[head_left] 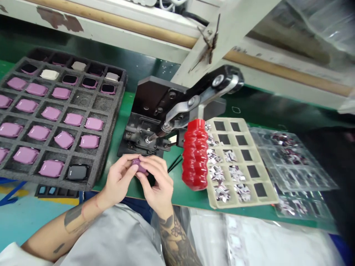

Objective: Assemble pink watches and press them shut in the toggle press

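Note:
Between the fingertips of both hands is a small purple watch case (139, 166), held just in front of a black toggle-clamp press (148, 127). My left hand (121, 178) grips its left side with thumb and fingers. On the other side, my right hand (158, 180) pinches it too, so most of the case is covered. The press has a metal lever arm that ends in a ribbed red handle (195, 157), which hangs to the right of my right hand.
A grey foam tray (107, 142) with purple watch cases and one black case (78, 172) lies left. Right of the handle are a cream compartment tray (244, 201) of small shiny parts and clear plastic trays (313, 177). A shelf beam (133, 27) crosses behind.

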A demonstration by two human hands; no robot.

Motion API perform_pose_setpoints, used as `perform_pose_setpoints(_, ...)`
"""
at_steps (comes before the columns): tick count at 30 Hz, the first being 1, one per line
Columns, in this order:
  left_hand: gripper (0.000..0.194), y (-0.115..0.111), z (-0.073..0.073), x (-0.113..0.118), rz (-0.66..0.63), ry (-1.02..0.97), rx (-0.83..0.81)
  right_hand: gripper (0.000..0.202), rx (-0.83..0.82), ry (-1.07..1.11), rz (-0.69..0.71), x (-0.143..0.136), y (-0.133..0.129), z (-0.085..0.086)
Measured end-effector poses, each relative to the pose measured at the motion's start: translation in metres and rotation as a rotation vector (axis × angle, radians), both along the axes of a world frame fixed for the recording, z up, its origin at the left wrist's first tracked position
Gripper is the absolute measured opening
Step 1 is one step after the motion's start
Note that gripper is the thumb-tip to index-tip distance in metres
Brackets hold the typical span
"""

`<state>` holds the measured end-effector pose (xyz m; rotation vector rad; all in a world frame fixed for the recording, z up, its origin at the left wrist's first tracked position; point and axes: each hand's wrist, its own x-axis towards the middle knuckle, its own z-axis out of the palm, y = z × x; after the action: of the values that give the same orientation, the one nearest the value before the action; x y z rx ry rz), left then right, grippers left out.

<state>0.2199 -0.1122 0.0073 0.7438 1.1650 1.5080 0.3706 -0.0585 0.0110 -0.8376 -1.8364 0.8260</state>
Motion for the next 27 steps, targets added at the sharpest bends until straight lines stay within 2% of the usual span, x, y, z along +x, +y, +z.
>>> perform_pose_setpoints(4,0.04,0.001,0.0,-0.001,-0.035,0.023,0.016,0.03,-0.109,0.06,-0.085,0.005,-0.001,-0.002)
perform_pose_setpoints(8,0.026,-0.003,0.002,-0.005,-0.078,0.125,0.022,0.014,-0.205,0.105,-0.004,0.007,0.005,-0.002)
perform_pose_setpoints(11,0.024,-0.011,0.0,-0.009,-0.063,0.288,0.028,0.011,-0.18,0.159,0.016,0.003,0.001,0.002)
perform_pose_setpoints(13,0.023,-0.017,-0.002,-0.009,-0.004,0.407,0.017,0.01,-0.144,0.159,-0.006,0.0,-0.005,0.005)
perform_pose_setpoints(16,0.024,-0.02,-0.006,-0.008,0.087,0.436,-0.028,0.019,-0.014,0.052,-0.083,0.007,-0.01,0.011)
perform_pose_setpoints(19,0.028,-0.017,-0.006,-0.006,0.138,0.342,-0.107,0.036,0.132,-0.168,-0.196,0.045,-0.003,0.027)
perform_pose_setpoints(21,0.032,-0.015,-0.005,-0.007,0.157,0.317,-0.146,0.034,0.15,-0.333,-0.292,0.086,0.007,0.044)
perform_pose_setpoints(24,0.036,-0.013,-0.004,-0.008,0.119,0.338,-0.148,0.023,0.05,-0.645,-0.402,0.149,0.022,0.065)
perform_pose_setpoints(27,0.035,-0.013,-0.006,-0.007,0.114,0.388,-0.129,0.015,-0.086,-0.84,-0.475,0.185,0.033,0.066)
